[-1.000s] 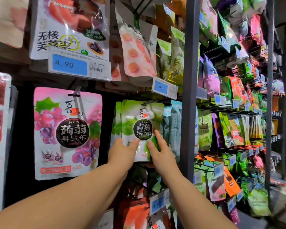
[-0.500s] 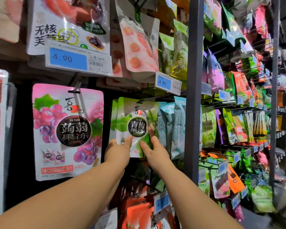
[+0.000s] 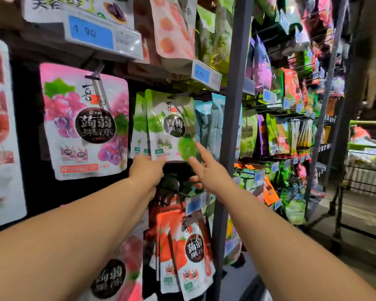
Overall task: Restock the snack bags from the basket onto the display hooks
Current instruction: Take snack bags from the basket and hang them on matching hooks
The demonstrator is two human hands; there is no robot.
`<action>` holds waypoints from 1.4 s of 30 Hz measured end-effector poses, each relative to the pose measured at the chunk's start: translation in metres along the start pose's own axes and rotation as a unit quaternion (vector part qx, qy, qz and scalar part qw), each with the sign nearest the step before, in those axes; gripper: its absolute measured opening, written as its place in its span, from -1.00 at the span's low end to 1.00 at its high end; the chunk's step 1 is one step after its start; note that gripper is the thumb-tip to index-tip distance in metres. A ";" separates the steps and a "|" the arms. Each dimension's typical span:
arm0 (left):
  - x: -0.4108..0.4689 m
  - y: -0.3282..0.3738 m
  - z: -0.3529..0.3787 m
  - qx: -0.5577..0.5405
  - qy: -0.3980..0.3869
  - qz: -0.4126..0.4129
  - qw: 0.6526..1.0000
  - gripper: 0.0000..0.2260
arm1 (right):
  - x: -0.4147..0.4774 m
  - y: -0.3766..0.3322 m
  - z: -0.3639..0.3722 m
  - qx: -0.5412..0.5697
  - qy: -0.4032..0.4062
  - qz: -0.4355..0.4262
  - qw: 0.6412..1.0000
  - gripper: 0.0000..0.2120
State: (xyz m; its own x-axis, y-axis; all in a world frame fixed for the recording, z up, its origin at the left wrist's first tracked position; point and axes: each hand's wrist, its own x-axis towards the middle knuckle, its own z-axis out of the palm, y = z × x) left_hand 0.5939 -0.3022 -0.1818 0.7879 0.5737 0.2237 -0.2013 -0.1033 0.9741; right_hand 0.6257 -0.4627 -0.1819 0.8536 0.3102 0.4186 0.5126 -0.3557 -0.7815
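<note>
A green plum-jelly snack bag (image 3: 169,124) hangs on a display hook (image 3: 178,95) at the front of a short row of the same green bags. My left hand (image 3: 147,170) is at the bag's lower left corner, touching its bottom edge; whether the fingers pinch it is hidden. My right hand (image 3: 206,170) is just below and right of the bag, fingers spread and straight, index finger pointing up toward the lower right corner, holding nothing. No basket is in view.
A pink grape-jelly bag (image 3: 85,120) hangs to the left, red strawberry-jelly bags (image 3: 187,250) below, teal bags (image 3: 206,124) to the right. A grey upright post (image 3: 232,118) stands right of my right hand. Blue price tags (image 3: 204,73) jut out above. A wire rack (image 3: 295,127) continues rightward.
My right hand has come off the green bag and dropped slightly, fingers opening. My left hand has slid down to the bag's bottom corner. The bag now hangs straighter on the hook.
</note>
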 end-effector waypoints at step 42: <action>-0.298 -0.149 0.102 0.437 -0.462 0.073 0.769 -0.42 | -0.340 0.153 -0.129 -0.228 0.077 0.278 0.930 -0.72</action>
State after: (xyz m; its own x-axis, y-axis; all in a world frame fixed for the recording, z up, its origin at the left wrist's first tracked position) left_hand 0.4485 -0.5404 -0.3905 0.9524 -0.2752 -0.1312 -0.1770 -0.8495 0.4970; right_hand 0.4256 -0.7365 -0.3839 0.9838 -0.1501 0.0975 -0.0549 -0.7714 -0.6340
